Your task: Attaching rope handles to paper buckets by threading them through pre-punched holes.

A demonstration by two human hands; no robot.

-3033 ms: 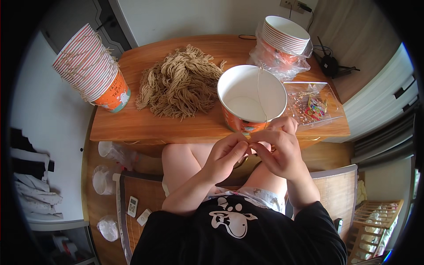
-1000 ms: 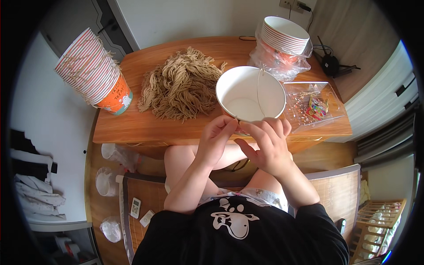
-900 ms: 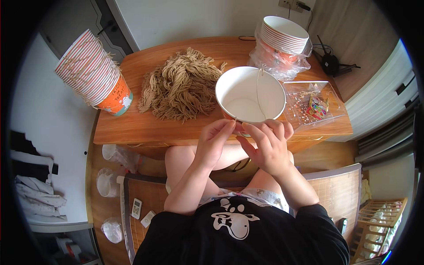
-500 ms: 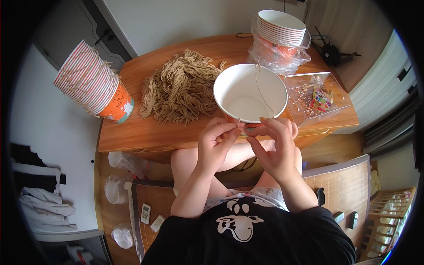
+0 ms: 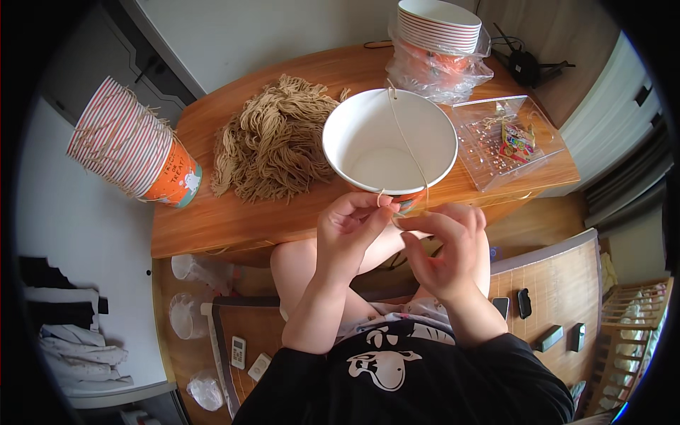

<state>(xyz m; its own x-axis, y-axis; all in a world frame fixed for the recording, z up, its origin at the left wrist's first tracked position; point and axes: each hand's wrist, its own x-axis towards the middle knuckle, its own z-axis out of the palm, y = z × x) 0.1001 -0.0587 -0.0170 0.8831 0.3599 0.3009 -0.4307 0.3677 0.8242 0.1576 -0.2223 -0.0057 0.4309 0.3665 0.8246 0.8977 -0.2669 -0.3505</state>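
Note:
A white paper bucket [image 5: 389,145] with an orange outside stands at the near edge of the wooden table [image 5: 234,219]. A thin tan string [image 5: 405,142] runs across its mouth from the far rim to the near rim. My left hand [image 5: 350,234] and my right hand [image 5: 446,248] meet just below the near rim, both pinching the string's end between thumb and fingers. A heap of tan strings [image 5: 273,142] lies left of the bucket.
A tilted stack of striped orange buckets [image 5: 131,149] lies at the table's left end. Another stack in a plastic bag [image 5: 439,42] stands at the back right. A clear tray [image 5: 506,138] with small bits sits right. Remotes and plastic lids lie on the floor.
The view has shifted slightly. My hands stay at the bucket's near rim, fingers working the string end; the bucket sits a little nearer the table edge.

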